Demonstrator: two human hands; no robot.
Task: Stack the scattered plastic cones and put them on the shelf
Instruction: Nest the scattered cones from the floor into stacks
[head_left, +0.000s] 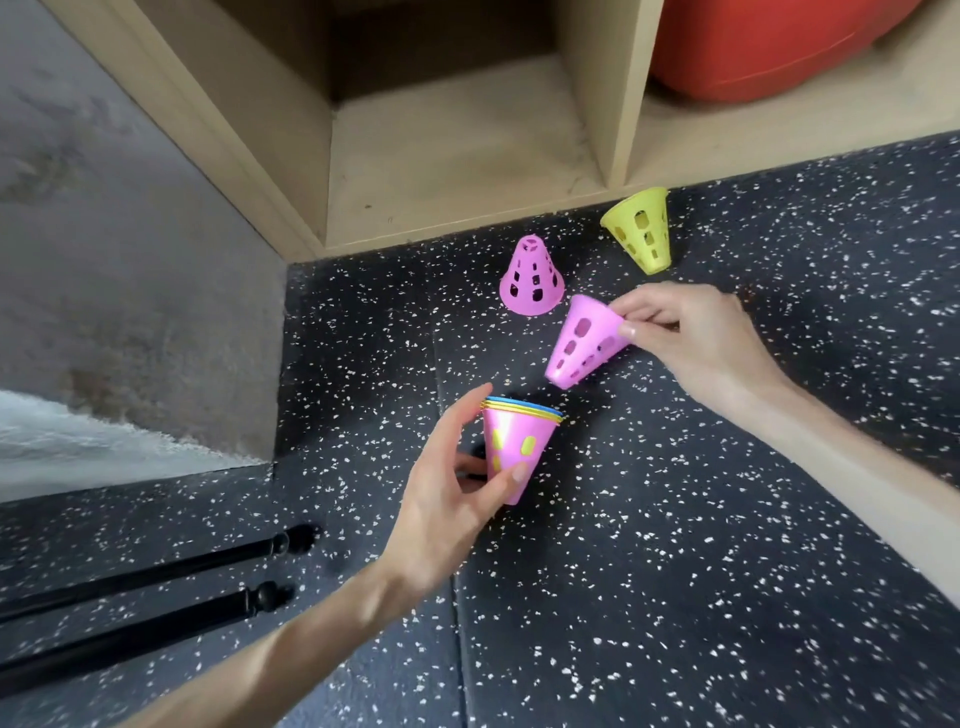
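Partway done: the left hand (441, 488) grips a nested stack (517, 447) of perhaps four cones, the right hand (696, 338) pinches a pink cone (584, 343) just above it, while another pink cone (531, 278) and a yellow cone (640, 228) wait on the floor (675, 545) near the shelf (457, 156).

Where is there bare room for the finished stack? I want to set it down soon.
The left shelf compartment is bare. The right compartment is crowded by a red ball. The floor near the camera is free; just in front of the shelf stand a pink cone and a yellow cone.
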